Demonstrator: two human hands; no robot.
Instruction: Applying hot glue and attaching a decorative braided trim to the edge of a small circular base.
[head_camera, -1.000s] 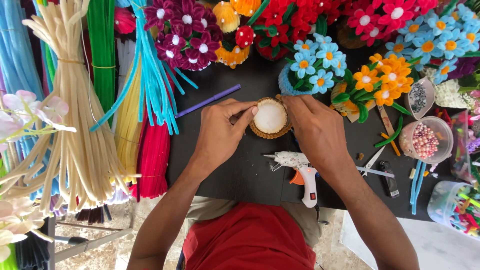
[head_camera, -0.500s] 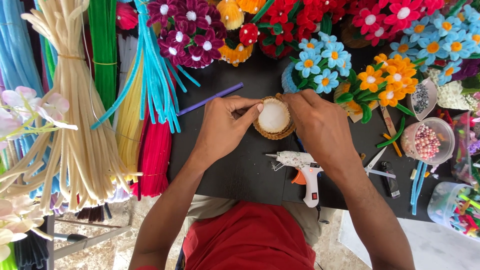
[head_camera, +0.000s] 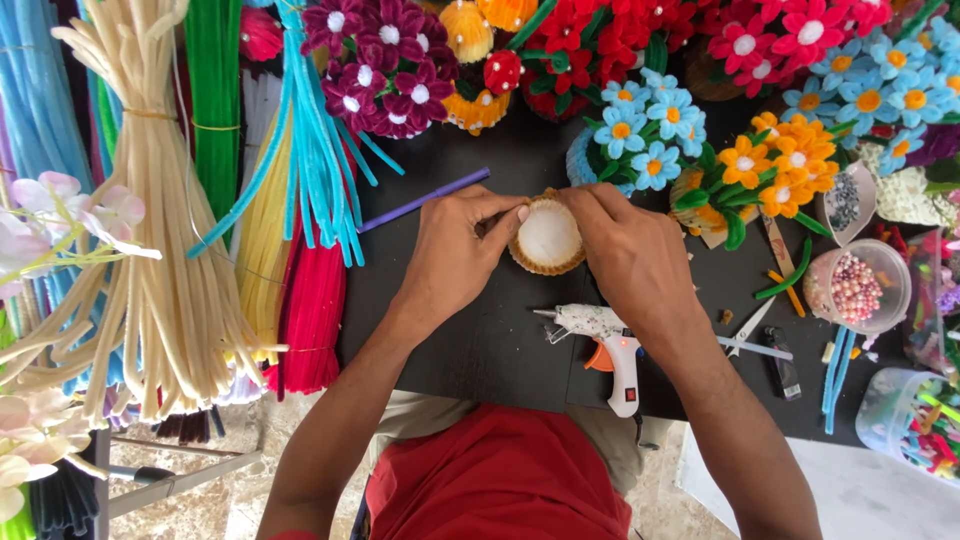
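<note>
Tan fuzzy rim rings a white disc (head_camera: 547, 236), pinched on the black table (head_camera: 480, 350) between both hands. Since a second ago the left hand (head_camera: 452, 255) has slid closer, fingertips now meeting the right hand (head_camera: 630, 262) along the far edge. Glue gun (head_camera: 610, 345) lies near, untouched.

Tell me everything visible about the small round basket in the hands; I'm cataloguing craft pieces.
The small round basket is a shallow tan cup with a fuzzy, woven-looking rim, filled by a white foam-like disc. It faces up over the black table, above the glue gun. The left hand and right hand pinch its rim from both sides.
</note>
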